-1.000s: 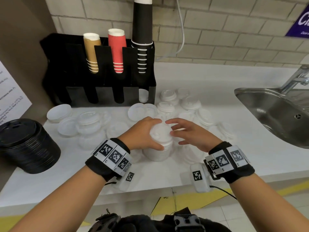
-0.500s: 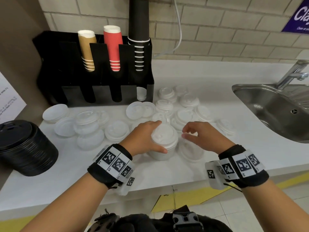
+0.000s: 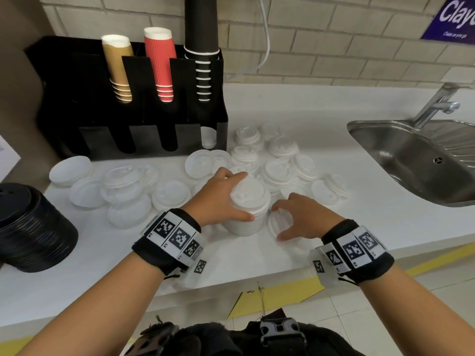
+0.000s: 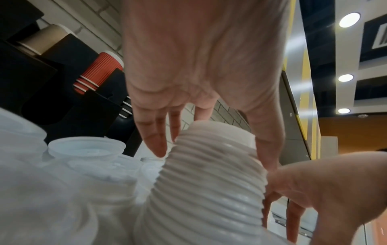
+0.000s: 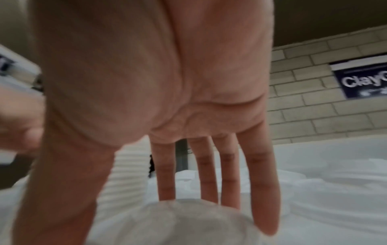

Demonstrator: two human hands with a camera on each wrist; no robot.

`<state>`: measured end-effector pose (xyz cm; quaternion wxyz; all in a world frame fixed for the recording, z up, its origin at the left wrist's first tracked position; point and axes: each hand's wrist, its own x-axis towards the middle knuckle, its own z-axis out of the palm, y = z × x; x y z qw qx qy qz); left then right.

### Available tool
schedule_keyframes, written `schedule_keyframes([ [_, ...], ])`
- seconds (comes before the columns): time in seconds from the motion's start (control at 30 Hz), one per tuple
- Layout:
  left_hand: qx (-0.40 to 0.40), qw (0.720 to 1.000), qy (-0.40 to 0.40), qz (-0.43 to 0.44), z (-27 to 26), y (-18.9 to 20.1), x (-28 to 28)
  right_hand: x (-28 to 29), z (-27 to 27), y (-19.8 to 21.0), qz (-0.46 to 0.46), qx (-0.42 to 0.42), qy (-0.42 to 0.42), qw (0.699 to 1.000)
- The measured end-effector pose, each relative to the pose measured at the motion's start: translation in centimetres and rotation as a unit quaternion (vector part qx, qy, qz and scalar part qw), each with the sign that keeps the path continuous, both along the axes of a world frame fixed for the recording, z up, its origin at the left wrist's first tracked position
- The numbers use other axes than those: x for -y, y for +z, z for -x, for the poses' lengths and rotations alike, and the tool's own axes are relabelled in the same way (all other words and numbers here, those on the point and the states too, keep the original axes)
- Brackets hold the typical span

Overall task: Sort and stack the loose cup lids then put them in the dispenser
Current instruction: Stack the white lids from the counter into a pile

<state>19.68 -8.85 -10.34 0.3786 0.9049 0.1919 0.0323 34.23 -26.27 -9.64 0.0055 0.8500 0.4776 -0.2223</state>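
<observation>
While the left hand (image 3: pixel 221 199) clasps the upright stack of white lids (image 3: pixel 245 206) on the counter (image 3: pixel 385 214), the nearer right hand (image 3: pixel 305 218) spreads relaxed fingers over a loose lid (image 3: pixel 276 223) just beside it.

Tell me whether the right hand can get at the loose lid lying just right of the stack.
Probably yes. The right hand hovers spread over that lid, nothing between them; the stack, gripped by the left hand, stands alongside.

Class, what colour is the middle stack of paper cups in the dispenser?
Red, with ribbed sides and white rims: the middle stack of cups shows best in the head view.
</observation>
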Motion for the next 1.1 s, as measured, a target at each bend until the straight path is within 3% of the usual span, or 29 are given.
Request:
schedule_keyframes([
  [0.1, -0.003, 1.0, 0.007, 0.012, 0.3, 0.1, 0.1, 0.6, -1.3, 1.7, -0.052, -0.065, -0.029, 0.996],
  [0.2, 0.025, 0.999, 0.037, 0.024, 0.7, 0.2, 0.1, 1.0, -2.6, 4.3, -0.184, -0.123, -0.079, 0.972],
  [0.33, 0.045, 0.997, 0.041, 0.039, 0.8, 0.2, 0.4, -0.9, -1.1, 5.4, -0.29, -0.171, -0.031, 0.941],
  [0.77, 0.072, 0.993, 0.068, 0.071, 0.7, -0.1, 0.4, -6.2, 2.2, 4.2, -0.226, -0.031, 0.093, 0.969],
  [1.1, 0.086, 0.993, 0.047, 0.059, 1.1, 0.2, 0.7, -5.6, 1.7, 3.3, -0.225, -0.043, 0.091, 0.969],
])
